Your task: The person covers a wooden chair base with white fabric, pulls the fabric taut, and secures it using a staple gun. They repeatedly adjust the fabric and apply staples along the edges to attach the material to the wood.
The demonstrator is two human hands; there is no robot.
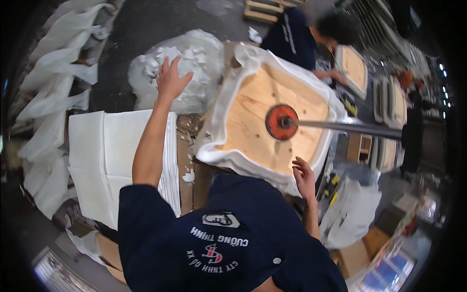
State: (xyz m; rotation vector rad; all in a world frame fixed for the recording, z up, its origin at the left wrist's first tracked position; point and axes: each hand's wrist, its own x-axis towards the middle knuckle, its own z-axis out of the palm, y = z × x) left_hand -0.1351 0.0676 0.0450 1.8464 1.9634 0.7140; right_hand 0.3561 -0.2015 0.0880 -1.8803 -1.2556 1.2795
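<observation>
Behind, crumpled white scraps (182,73); padded plywood seat (272,121) near hands.

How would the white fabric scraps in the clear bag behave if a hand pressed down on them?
The scraps look thin and crumpled, so they probably squash softly and weigh little. The bag seems floppy and would likely bulge sideways under the left hand.

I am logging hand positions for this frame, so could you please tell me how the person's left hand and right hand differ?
The left hand is stretched far out with fingers spread, over a bag of white scraps; the right hand stays near the body. The right hand is loosely curled at the white fabric edge of the wooden seat panel, while the left is clear of that panel. Both are bare and grip nothing.
</observation>
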